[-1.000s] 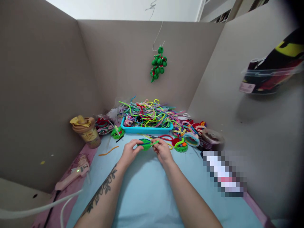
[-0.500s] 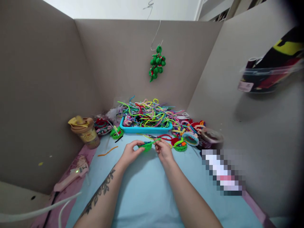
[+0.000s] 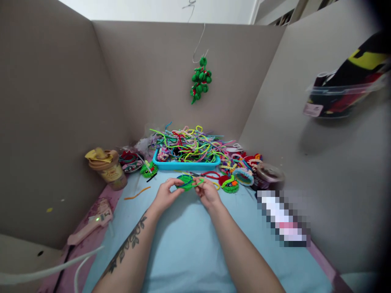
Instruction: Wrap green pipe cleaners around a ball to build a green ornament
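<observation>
Between my two hands is a small round green piece made of fuzzy pipe cleaner (image 3: 185, 182), with a dark blue line along its upper side. My left hand (image 3: 168, 193) pinches its left edge between thumb and fingers. A loose green strand (image 3: 200, 182) curves off the piece's right side. My right hand (image 3: 208, 192) has its fingertips closed on that strand. Just beyond my hands, scissors with red handles (image 3: 210, 175) lie on the blue cloth (image 3: 189, 244).
A blue tray (image 3: 187, 166) heaped with pipe cleaners stands at the back. Finished-looking green pieces (image 3: 148, 169) lie nearby. A cup (image 3: 109, 171) and a pink glue gun (image 3: 94, 223) sit left; a lidded jar (image 3: 269, 176) and a blurred-out object (image 3: 282, 219) are right.
The round piece has tilted so that more of its upper face shows. The strand now bends in a loop near my right fingers. The whole view has shifted slightly.
</observation>
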Demonstrator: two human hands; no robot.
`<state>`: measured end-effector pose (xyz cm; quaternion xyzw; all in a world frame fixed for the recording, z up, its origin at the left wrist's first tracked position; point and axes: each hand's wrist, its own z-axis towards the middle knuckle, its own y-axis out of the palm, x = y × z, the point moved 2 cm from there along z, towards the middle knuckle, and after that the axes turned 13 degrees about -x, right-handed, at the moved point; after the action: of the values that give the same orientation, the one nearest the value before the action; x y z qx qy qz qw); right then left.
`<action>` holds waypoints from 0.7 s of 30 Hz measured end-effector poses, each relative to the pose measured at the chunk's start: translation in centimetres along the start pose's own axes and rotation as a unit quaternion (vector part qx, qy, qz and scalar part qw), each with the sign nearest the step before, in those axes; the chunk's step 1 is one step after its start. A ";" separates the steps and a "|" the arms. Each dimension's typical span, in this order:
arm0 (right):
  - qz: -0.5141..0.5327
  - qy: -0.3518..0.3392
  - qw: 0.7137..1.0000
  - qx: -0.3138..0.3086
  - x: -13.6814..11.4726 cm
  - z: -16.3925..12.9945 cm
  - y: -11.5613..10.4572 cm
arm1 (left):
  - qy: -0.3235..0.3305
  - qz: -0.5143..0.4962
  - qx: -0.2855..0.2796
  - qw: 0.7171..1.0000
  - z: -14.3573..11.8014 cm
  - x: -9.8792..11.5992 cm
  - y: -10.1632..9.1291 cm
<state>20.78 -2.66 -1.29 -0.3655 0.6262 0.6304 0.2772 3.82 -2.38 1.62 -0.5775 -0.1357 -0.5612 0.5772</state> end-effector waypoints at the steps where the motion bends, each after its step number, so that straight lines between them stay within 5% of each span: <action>1: -0.002 -0.001 1.000 0.000 0.0 0.0 0.0 | -0.001 0.000 -0.001 1.000 0.0 0.0 0.0; 13: -0.051 -0.099 0.994 0.023 -0.5 0.4 -0.9 | -0.005 -0.002 0.006 1.000 0.0 0.0 -0.1; 21: -0.042 -0.047 0.998 -0.021 -0.2 0.2 -0.4 | -0.007 -0.010 -0.052 0.999 0.1 -0.6 0.3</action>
<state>21.20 -2.44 -1.41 -0.3672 0.5837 0.6475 0.3244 3.91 -2.08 1.03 -0.6092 -0.1165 -0.5688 0.5402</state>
